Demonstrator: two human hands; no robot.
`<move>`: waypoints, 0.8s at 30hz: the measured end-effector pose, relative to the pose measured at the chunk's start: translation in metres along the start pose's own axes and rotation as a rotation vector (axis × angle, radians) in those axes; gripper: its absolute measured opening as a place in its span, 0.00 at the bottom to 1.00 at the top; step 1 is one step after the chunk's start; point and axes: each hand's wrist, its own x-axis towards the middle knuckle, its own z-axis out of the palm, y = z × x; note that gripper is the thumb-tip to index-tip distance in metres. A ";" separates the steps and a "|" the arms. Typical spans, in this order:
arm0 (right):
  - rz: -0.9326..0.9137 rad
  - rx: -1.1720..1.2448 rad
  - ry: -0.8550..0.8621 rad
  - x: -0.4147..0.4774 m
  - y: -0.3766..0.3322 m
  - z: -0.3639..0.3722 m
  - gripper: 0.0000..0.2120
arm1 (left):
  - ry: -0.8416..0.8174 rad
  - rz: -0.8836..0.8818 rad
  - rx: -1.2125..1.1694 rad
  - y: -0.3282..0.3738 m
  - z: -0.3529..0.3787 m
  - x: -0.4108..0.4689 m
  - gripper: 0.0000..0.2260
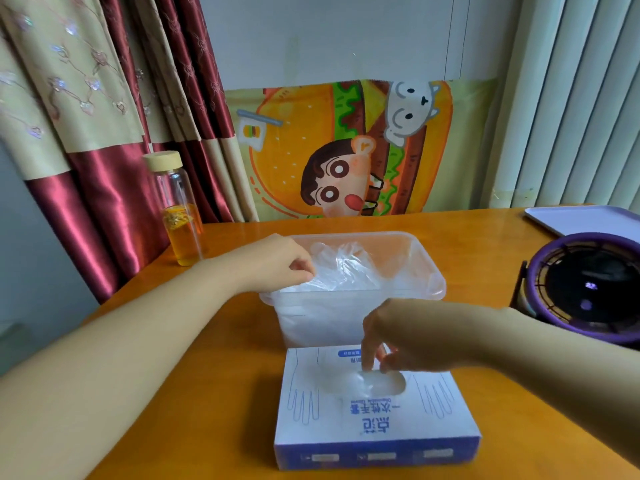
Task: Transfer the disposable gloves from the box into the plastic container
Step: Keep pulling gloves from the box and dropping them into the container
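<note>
A white and blue glove box (pixel 374 420) lies on the orange table near the front edge, its oval opening facing up. Behind it stands a clear plastic container (pixel 356 317) with crumpled transparent gloves (pixel 346 268) inside. My left hand (pixel 280 263) is at the container's left rim, fingers curled onto the gloves inside. My right hand (pixel 405 337) hovers over the box, with finger and thumb reaching down into the opening and pinching a clear glove (pixel 375 381) there.
A glass bottle (pixel 178 216) of orange liquid stands at the table's back left. A purple round device (pixel 588 289) and a white tray (pixel 585 220) sit at the right. Curtains hang at left; a cartoon cloth lines the wall.
</note>
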 end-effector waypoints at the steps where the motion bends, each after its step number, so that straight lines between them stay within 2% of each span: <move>1: -0.003 -0.001 -0.021 0.000 -0.002 0.004 0.15 | 0.032 0.006 -0.007 0.000 0.000 -0.005 0.10; 4: -0.018 0.008 -0.051 0.003 -0.004 0.017 0.18 | 0.230 0.052 -0.067 0.002 0.003 -0.026 0.10; 6: -0.028 0.016 -0.024 0.005 -0.003 0.025 0.15 | 0.407 0.149 -0.133 0.009 0.012 -0.045 0.08; 7: -0.032 0.021 -0.001 0.006 -0.003 0.028 0.12 | 0.431 0.197 -0.155 0.014 0.018 -0.056 0.08; 8: -0.034 0.024 0.026 0.006 -0.002 0.032 0.10 | 0.387 0.231 -0.171 0.021 0.025 -0.066 0.07; 10: -0.033 0.015 0.066 0.006 -0.003 0.037 0.08 | 0.154 0.227 -0.181 0.031 0.041 -0.080 0.09; 12: -0.040 -0.002 0.102 0.006 -0.003 0.041 0.08 | -0.059 0.191 -0.155 0.036 0.058 -0.084 0.18; 14: -0.060 0.007 0.154 0.003 -0.003 0.043 0.07 | -0.160 0.160 -0.119 0.034 0.070 -0.086 0.29; 17: -0.064 0.102 0.250 -0.003 -0.003 0.045 0.06 | -0.172 0.146 -0.124 0.032 0.076 -0.088 0.34; 21: -0.071 0.206 0.466 -0.008 -0.014 0.038 0.05 | -0.160 0.139 -0.181 0.035 0.075 -0.088 0.31; 24: -0.094 0.292 0.561 -0.008 -0.028 0.032 0.03 | -0.154 0.149 -0.253 0.034 0.077 -0.087 0.28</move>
